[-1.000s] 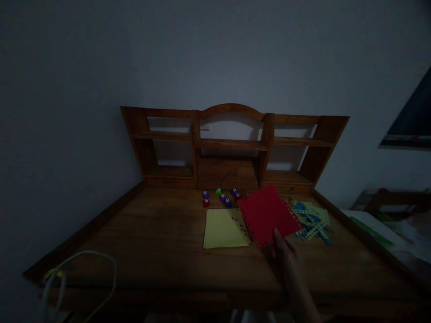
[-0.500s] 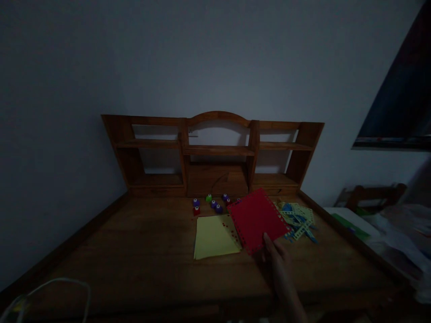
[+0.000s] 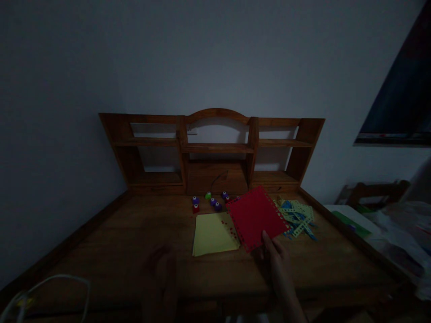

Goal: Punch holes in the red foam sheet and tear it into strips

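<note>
A square red sheet of paper (image 3: 256, 217) with holes punched along its edges is pinched at its near corner by my right hand (image 3: 275, 253). Its left edge reaches over a stack of yellow paper (image 3: 215, 234), where small red cut-outs (image 3: 232, 229) lie. My left hand (image 3: 158, 269), dark and smeared by motion, hovers over the desk left of the stack; its fingers cannot be made out. Behind the paper stand several small craft punches: a green one (image 3: 208, 195), purple ones (image 3: 218, 206) and a red one (image 3: 195, 208).
Punched yellow and blue paper strips (image 3: 301, 217) are heaped right of the red sheet. A wooden shelf unit (image 3: 217, 148) closes off the back of the desk (image 3: 134, 224). A white cable (image 3: 63, 278) curves at the near left. Plastic bags (image 3: 400, 229) lie beyond the right edge.
My left hand has come into view from below, at the left of the yellow stack. My right hand keeps its pinch on the red sheet, which has hardly moved.
</note>
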Available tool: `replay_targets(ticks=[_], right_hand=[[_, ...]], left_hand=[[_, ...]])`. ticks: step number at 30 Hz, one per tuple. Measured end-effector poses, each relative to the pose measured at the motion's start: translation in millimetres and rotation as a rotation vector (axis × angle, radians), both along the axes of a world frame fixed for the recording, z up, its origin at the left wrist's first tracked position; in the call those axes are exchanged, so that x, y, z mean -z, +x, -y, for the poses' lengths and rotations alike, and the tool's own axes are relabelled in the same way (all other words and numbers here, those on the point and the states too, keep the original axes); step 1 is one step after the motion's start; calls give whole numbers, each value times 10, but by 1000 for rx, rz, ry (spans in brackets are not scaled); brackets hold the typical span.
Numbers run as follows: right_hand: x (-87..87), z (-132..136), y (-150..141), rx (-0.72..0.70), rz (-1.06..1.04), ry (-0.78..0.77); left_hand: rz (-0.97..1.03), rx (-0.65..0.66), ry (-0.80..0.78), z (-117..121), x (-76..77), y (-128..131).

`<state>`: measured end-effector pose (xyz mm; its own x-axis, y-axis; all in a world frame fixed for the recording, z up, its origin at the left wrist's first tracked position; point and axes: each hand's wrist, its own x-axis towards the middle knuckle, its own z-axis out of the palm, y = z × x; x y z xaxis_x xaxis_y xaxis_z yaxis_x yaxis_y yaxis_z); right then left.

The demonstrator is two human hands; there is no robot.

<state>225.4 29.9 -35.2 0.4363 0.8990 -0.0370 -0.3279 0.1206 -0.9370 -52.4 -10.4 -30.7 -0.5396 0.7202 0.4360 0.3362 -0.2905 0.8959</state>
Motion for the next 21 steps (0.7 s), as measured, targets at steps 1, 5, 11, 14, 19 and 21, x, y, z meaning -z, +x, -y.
replay_targets(ticks=[1, 5, 11, 14, 19, 21], right_hand=[[3, -3, 0, -3, 3, 3], [7, 0, 13, -6, 12, 2], [-76, 55, -17, -37, 21, -15], [-149, 108, -94, -88, 72, -8], [-193, 138, -196, -159, 118, 88], [-198, 92, -167, -154, 111, 108]], left_hand=[[13, -27, 2, -102, -25, 17], [221, 143, -86, -405, -163, 128], [293, 504, -321, -600, -208, 515], [252, 757, -454, -608, -240, 786], [240, 938, -457, -596, -299, 1003], [190, 942, -470, -633, -274, 964]])
